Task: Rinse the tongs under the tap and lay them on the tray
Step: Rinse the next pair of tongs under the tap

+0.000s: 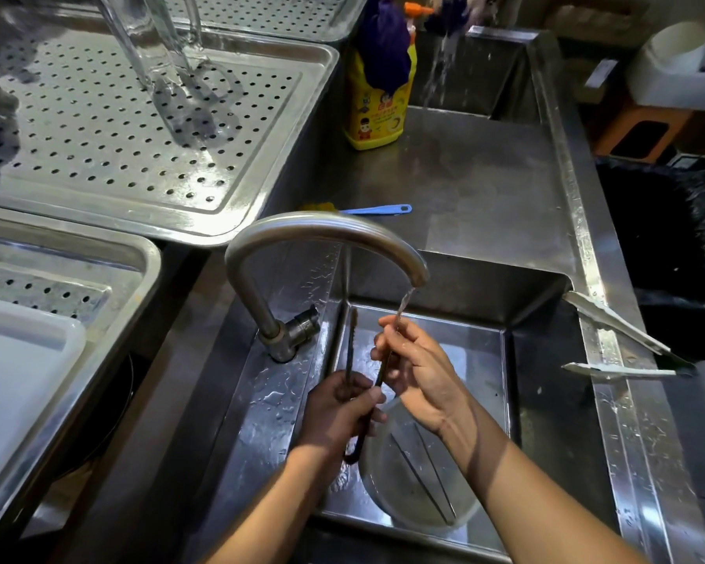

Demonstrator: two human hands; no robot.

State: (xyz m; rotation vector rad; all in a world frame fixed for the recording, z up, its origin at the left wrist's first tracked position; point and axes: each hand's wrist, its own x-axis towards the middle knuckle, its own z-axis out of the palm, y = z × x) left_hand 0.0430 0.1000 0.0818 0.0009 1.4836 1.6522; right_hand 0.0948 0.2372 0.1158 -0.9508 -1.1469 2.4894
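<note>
Dark, thin tongs [350, 348] stand upright over the sink basin [542, 319], tips up and hinge end down. My left hand [338, 413] grips their lower part. My right hand [416, 368] pinches the right arm of the tongs near its tip, directly under the thin stream of water falling from the curved tap [322, 230]. The perforated steel tray [98, 128] lies at the upper left, with clear glass mugs [159, 38] standing on it.
A second pair of light metal tongs [623, 343] rests on the sink's right rim. A clear round container [416, 474] lies in the basin. A yellow detergent bottle [377, 99] and a blue-handled brush [377, 209] sit behind the tap. Another person's hands [460, 10] rinse at the far sink.
</note>
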